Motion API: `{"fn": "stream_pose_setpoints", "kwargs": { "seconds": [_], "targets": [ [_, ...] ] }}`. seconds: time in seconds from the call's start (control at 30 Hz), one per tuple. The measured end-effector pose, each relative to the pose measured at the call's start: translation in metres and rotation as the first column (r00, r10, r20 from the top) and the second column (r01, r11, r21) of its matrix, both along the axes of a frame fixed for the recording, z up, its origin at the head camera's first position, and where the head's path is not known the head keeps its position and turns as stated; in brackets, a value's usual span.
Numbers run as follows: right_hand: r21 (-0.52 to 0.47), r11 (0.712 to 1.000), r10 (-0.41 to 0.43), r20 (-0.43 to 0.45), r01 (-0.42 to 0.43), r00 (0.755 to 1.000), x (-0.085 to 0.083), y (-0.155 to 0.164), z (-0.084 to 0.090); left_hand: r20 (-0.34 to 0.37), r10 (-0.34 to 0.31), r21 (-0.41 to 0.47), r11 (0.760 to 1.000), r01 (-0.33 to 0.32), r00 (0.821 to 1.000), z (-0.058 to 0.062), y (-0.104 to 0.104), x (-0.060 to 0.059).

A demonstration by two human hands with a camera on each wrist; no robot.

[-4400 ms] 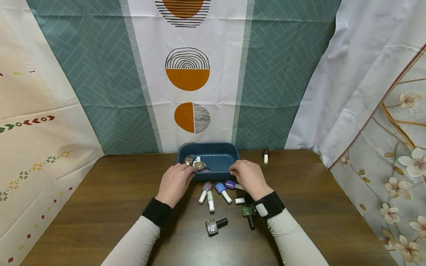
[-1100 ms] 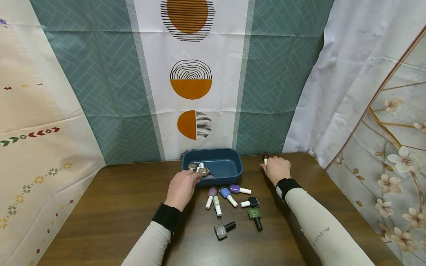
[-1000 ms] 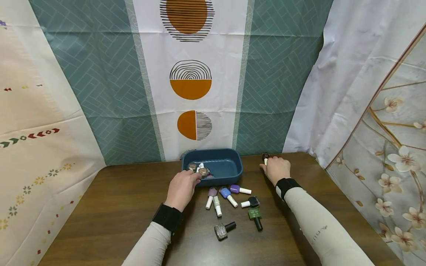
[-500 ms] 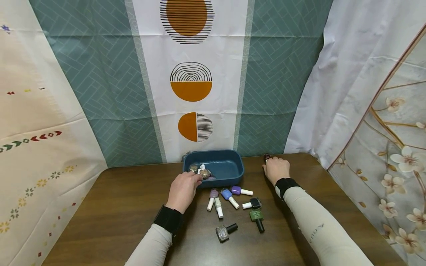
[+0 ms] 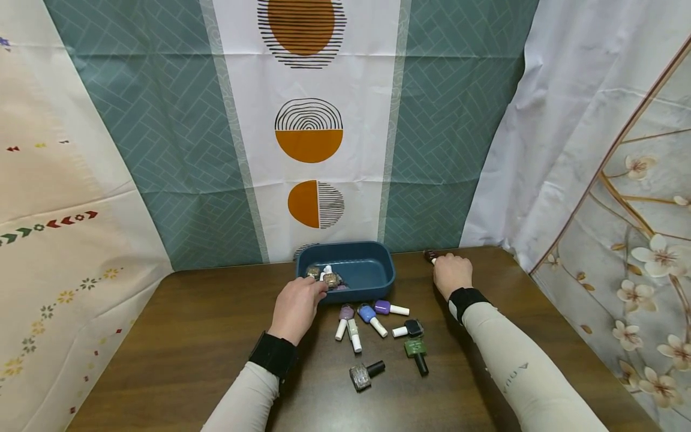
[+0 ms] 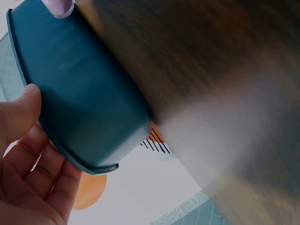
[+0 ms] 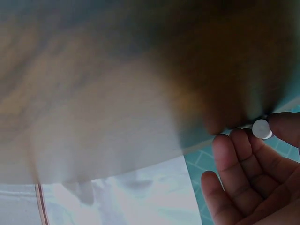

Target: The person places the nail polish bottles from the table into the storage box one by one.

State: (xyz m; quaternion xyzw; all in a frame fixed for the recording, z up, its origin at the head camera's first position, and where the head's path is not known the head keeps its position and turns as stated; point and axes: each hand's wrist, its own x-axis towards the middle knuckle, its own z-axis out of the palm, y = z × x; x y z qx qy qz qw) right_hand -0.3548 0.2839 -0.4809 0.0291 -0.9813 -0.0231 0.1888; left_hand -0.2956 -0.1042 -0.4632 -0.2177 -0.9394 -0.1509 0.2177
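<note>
My left hand (image 5: 296,305) pinches the near left rim of a dark blue plastic bin (image 5: 369,294). In the left wrist view the thumb presses the bin's outer wall (image 6: 79,89), and the fingers curl over the rim. Several nail polish bottles, among them a gold glitter one (image 5: 331,280), lie in the bin's left part. At the table's back edge, my right hand (image 5: 452,274) pinches a dark brown-red nail polish bottle (image 5: 430,255) by its white cap. That cap (image 7: 261,128) shows end-on between thumb and fingers in the right wrist view.
In front of the bin lie mauve (image 5: 346,312), pale (image 5: 354,336), blue (image 5: 367,312), purple (image 5: 382,307), black (image 5: 414,327), green (image 5: 415,348) and silver glitter (image 5: 360,377) nail polish bottles on the brown table (image 5: 205,336). Patterned curtains (image 5: 442,120) hang behind.
My right hand has moved from the bin's right side out to the dark red bottle and taken its cap; the bottle has since turned slightly. The left hand stays on the bin's rim.
</note>
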Motion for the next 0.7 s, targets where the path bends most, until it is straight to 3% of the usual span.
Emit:
{"fn": "stream_pose_setpoints", "kwargs": {
  "seconds": [0.27,0.7],
  "targets": [
    [-0.004,1.000,0.011,0.038,-0.010,0.999,0.007,0.003,0.003,-0.015,-0.019,0.007,1.000,0.019,1.000,0.000,0.000,0.001],
    [-0.010,0.999,0.040,0.013,-0.039,0.999,0.021,0.011,0.002,0.006,-0.016,0.010,1.000,0.016,1.000,0.002,-0.001,0.001]
  ]
}}
